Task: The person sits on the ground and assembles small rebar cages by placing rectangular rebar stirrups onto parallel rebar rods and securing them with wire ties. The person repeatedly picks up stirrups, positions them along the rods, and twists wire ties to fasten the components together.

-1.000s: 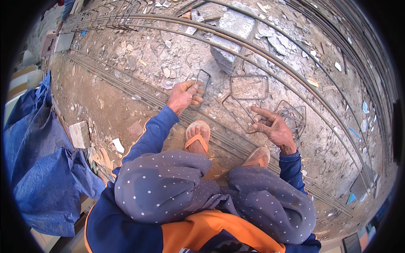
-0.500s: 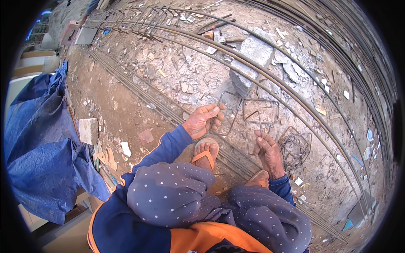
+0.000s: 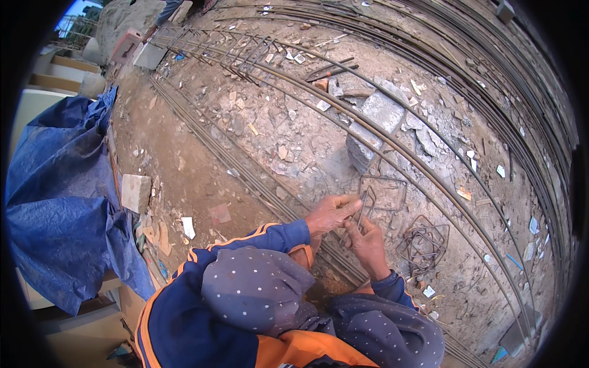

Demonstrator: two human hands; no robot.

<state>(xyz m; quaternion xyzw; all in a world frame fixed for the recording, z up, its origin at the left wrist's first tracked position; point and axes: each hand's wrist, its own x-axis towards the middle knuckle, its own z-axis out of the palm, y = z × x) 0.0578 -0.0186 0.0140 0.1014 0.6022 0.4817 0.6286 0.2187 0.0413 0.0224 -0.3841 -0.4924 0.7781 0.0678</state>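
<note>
Both hands are close together above the ground in front of my knees. My left hand (image 3: 335,214) pinches steel rebar stirrups (image 3: 364,206), thin rods bent into frames, near their upper end. Just below and to the right, my right hand (image 3: 367,243) has its fingers closed on the same bunch. The stirrups are seen nearly edge-on, and the fingers hide part of them. Beyond my hands a single square stirrup (image 3: 384,178) lies on the dirt. To the right of my right hand is a loose pile of stirrups (image 3: 423,246).
Long rebar rods (image 3: 423,147) arch across, passing over concrete blocks (image 3: 380,113). Stirrups (image 3: 248,59) hang on their far end, where another person's arm (image 3: 167,13) shows. More rods (image 3: 208,138) lie on the ground. A blue tarpaulin (image 3: 61,196) drapes at left beside a pale block (image 3: 135,192).
My hands, earlier apart with a stirrup in each, have come together. The left moved right and down, the right moved slightly left; the stirrups are now bunched between them. The view has shifted slightly.
</note>
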